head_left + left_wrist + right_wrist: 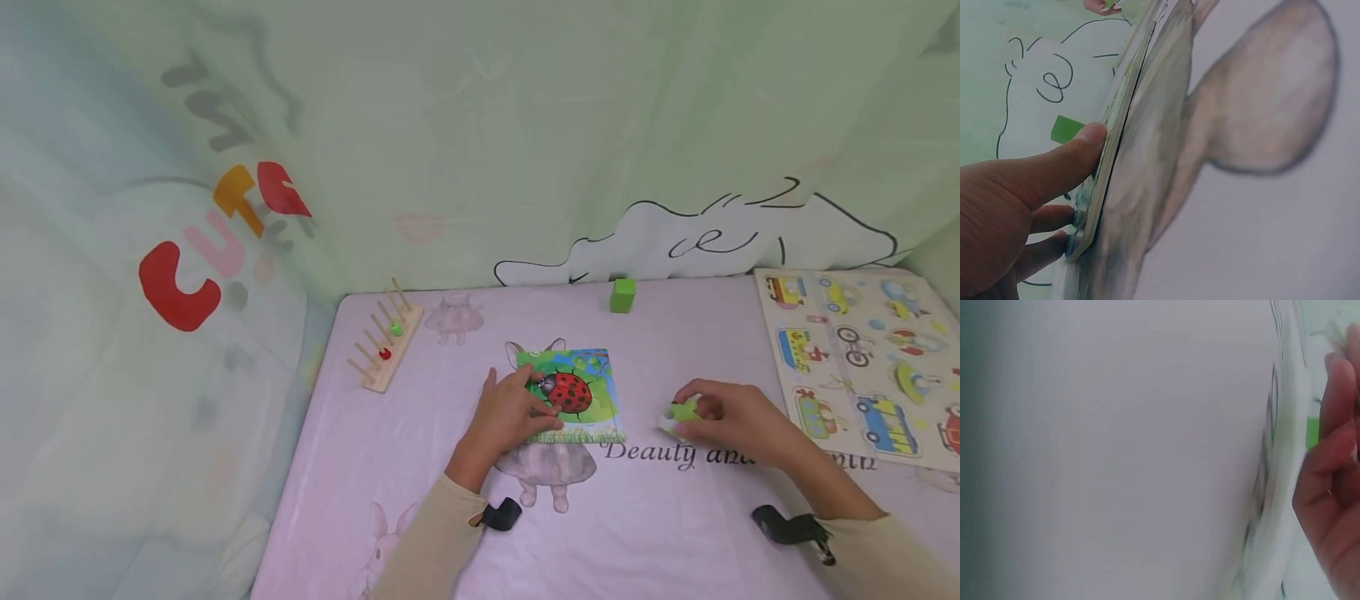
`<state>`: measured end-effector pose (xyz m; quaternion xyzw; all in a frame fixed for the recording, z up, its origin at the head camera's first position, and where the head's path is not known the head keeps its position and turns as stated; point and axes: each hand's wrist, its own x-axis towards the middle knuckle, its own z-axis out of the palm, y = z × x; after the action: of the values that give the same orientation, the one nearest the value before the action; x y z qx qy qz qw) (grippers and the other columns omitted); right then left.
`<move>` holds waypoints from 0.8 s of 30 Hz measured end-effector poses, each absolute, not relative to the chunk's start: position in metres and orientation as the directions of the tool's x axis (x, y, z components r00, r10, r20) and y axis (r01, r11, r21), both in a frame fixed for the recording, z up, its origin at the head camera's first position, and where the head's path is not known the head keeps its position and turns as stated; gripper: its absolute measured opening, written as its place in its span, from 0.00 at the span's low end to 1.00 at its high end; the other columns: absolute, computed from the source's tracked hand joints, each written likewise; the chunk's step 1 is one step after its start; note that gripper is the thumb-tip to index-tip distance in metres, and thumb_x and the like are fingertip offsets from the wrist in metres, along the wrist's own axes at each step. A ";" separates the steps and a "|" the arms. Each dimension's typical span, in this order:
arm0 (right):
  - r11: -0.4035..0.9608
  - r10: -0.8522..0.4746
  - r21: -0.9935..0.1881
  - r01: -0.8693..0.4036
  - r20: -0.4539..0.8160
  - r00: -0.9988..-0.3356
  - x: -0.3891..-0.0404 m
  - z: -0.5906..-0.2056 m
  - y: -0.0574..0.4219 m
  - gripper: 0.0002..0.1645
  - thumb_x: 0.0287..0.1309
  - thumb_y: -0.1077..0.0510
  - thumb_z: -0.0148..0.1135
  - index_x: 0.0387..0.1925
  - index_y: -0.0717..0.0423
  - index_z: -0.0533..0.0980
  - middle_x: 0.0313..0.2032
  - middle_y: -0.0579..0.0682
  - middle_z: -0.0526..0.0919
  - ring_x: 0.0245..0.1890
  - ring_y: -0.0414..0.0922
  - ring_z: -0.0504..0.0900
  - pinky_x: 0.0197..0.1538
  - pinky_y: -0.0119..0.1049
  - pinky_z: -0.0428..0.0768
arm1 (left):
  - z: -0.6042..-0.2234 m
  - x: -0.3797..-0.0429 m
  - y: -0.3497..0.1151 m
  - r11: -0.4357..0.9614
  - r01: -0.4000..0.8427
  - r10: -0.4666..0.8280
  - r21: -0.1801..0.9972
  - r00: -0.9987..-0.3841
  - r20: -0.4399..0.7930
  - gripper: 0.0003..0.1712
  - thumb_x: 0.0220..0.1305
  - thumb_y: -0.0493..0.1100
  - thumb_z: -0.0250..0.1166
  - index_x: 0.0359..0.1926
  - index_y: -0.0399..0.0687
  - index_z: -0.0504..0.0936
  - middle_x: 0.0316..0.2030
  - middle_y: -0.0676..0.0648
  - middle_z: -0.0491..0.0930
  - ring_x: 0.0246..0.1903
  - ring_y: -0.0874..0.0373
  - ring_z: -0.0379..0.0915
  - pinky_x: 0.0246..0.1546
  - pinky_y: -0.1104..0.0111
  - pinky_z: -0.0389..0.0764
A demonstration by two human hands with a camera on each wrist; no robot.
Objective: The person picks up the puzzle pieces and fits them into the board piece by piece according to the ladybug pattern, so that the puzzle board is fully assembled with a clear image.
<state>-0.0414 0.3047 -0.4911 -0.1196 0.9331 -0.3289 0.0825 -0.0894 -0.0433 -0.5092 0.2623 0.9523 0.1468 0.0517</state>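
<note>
A square ladybug puzzle [572,393] lies flat on the cloth in front of the person. On its left side rests the left hand [513,408], fingers spread over the picture. In the left wrist view, the thumb of that hand [1029,200] and two fingers touch the face of the puzzle board [1113,156], which is seen edge-on. To the right of the puzzle, the right hand [735,417] pinches a small green and white puzzle piece [684,410] between thumb and fingers. The right wrist view shows the right hand [1335,487] only partly, at the frame's right edge.
At the back left stands a wooden peg rack [393,350] with a red and a green bead. A green block [622,296] sits near the back edge. A board with vehicle pictures [840,371] lies at the right, beyond the right hand. Printed fabric hangs behind the table.
</note>
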 end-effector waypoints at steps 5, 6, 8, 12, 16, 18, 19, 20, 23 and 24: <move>0.715 -0.319 -0.673 -0.190 -0.072 -0.945 -0.051 -0.486 0.280 0.23 0.56 0.51 0.76 0.53 0.49 0.85 0.25 0.39 0.79 0.23 0.33 0.76 0.29 0.28 0.75 | -0.508 -0.089 -0.044 0.819 0.485 0.515 0.308 -0.857 -0.021 0.15 0.56 0.68 0.72 0.39 0.70 0.93 0.66 0.57 0.76 0.71 0.57 0.67 0.72 0.35 0.58; 0.704 -0.326 -0.687 -0.178 -0.090 -0.941 -0.053 -0.485 0.276 0.24 0.57 0.52 0.75 0.56 0.50 0.84 0.26 0.41 0.79 0.22 0.34 0.78 0.29 0.29 0.76 | -0.509 -0.089 -0.044 0.818 0.485 0.516 0.307 -0.856 -0.021 0.16 0.56 0.68 0.72 0.39 0.71 0.93 0.66 0.57 0.76 0.71 0.57 0.68 0.72 0.35 0.58; 0.682 -0.335 -0.715 -0.152 -0.121 -0.934 -0.057 -0.483 0.266 0.26 0.58 0.53 0.74 0.59 0.52 0.82 0.29 0.44 0.80 0.21 0.35 0.80 0.28 0.29 0.78 | -0.509 -0.090 -0.043 0.818 0.488 0.517 0.304 -0.856 -0.019 0.16 0.56 0.68 0.72 0.39 0.71 0.93 0.65 0.57 0.77 0.69 0.58 0.69 0.72 0.36 0.59; 0.657 -0.332 -0.744 -0.118 -0.145 -0.932 -0.065 -0.482 0.250 0.24 0.56 0.53 0.76 0.53 0.55 0.80 0.32 0.45 0.83 0.22 0.38 0.83 0.30 0.30 0.79 | -0.509 -0.090 -0.043 0.817 0.491 0.520 0.301 -0.854 -0.016 0.16 0.56 0.69 0.71 0.40 0.71 0.93 0.64 0.57 0.77 0.67 0.59 0.71 0.72 0.36 0.59; 0.648 -0.311 -0.754 -0.108 -0.133 -0.941 -0.071 -0.483 0.236 0.21 0.53 0.54 0.78 0.44 0.52 0.77 0.29 0.43 0.86 0.22 0.40 0.85 0.34 0.29 0.78 | -0.509 -0.091 -0.043 0.816 0.495 0.520 0.299 -0.854 -0.007 0.16 0.56 0.69 0.71 0.40 0.72 0.93 0.62 0.57 0.77 0.66 0.60 0.72 0.71 0.35 0.60; 0.654 -0.313 -0.746 -0.122 -0.120 -0.942 -0.073 -0.485 0.231 0.19 0.54 0.54 0.78 0.44 0.52 0.78 0.30 0.43 0.86 0.23 0.39 0.85 0.36 0.30 0.78 | -0.510 -0.091 -0.043 0.816 0.495 0.519 0.300 -0.854 -0.003 0.16 0.55 0.69 0.72 0.40 0.72 0.93 0.61 0.58 0.77 0.65 0.60 0.72 0.71 0.35 0.61; 0.664 -0.310 -0.737 -0.129 -0.114 -0.944 -0.074 -0.486 0.229 0.18 0.55 0.54 0.77 0.45 0.51 0.79 0.30 0.43 0.85 0.23 0.38 0.85 0.37 0.30 0.77 | -0.510 -0.091 -0.043 0.816 0.495 0.519 0.298 -0.855 -0.003 0.16 0.55 0.69 0.72 0.40 0.72 0.93 0.61 0.58 0.77 0.65 0.61 0.72 0.71 0.35 0.61; 0.670 -0.309 -0.729 -0.135 -0.109 -0.945 -0.074 -0.486 0.227 0.17 0.56 0.55 0.76 0.45 0.51 0.80 0.31 0.43 0.85 0.24 0.37 0.84 0.37 0.30 0.77 | -0.510 -0.091 -0.043 0.817 0.494 0.518 0.296 -0.855 -0.003 0.16 0.55 0.69 0.72 0.40 0.72 0.93 0.61 0.58 0.78 0.65 0.61 0.72 0.71 0.35 0.61; 0.686 -0.311 -0.715 -0.137 -0.118 -0.943 -0.074 -0.486 0.222 0.15 0.59 0.57 0.74 0.47 0.52 0.82 0.33 0.45 0.84 0.25 0.36 0.82 0.36 0.31 0.75 | -0.511 -0.091 -0.043 0.820 0.490 0.515 0.298 -0.857 -0.006 0.16 0.55 0.69 0.72 0.40 0.72 0.92 0.62 0.58 0.78 0.65 0.60 0.72 0.71 0.35 0.61; 0.690 -0.310 -0.712 -0.131 -0.126 -0.942 -0.074 -0.486 0.220 0.15 0.59 0.58 0.73 0.47 0.52 0.82 0.34 0.45 0.84 0.25 0.36 0.82 0.35 0.31 0.75 | -0.511 -0.091 -0.042 0.821 0.488 0.513 0.297 -0.859 -0.007 0.16 0.55 0.69 0.72 0.40 0.72 0.92 0.62 0.58 0.78 0.66 0.60 0.72 0.71 0.35 0.61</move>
<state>-0.0742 0.2205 -0.4860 -0.1209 0.9114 -0.3750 0.1190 -0.0909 -0.0425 -0.5106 0.2623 0.9532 0.1437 0.0435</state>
